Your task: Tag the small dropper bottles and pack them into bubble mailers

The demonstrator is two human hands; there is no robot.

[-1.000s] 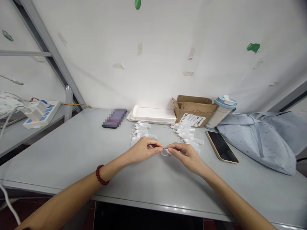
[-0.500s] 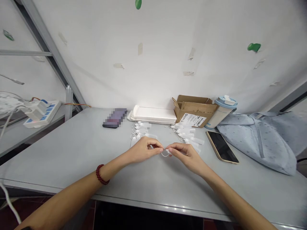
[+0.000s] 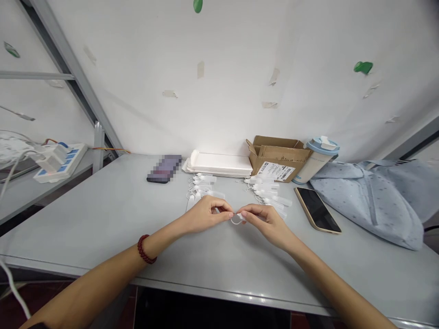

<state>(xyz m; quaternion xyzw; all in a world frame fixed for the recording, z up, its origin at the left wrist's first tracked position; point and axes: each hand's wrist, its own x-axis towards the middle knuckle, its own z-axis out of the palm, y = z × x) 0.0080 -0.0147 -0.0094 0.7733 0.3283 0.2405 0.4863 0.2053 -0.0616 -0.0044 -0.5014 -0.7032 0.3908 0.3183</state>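
My left hand (image 3: 207, 214) is closed, thumb and forefinger pinched on a white cord (image 3: 236, 222) that hangs in a small loop between my hands. Opposite it, my right hand (image 3: 267, 224) is pinched shut on a small white piece at the loop's other end; the fingers mostly hide it. My fingertips almost meet above the grey table (image 3: 219, 269). Behind my left hand lie several white-capped translucent plastic pieces with cords (image 3: 202, 187). A second group of the same pieces (image 3: 269, 192) lies behind my right hand.
A white flat box stack (image 3: 221, 163) and an open cardboard box (image 3: 279, 157) stand by the wall, with a lidded cup (image 3: 313, 164) beside them. One phone (image 3: 317, 210) lies right, another (image 3: 164, 170) left. A light blue cloth bag (image 3: 373, 201) covers the right side.
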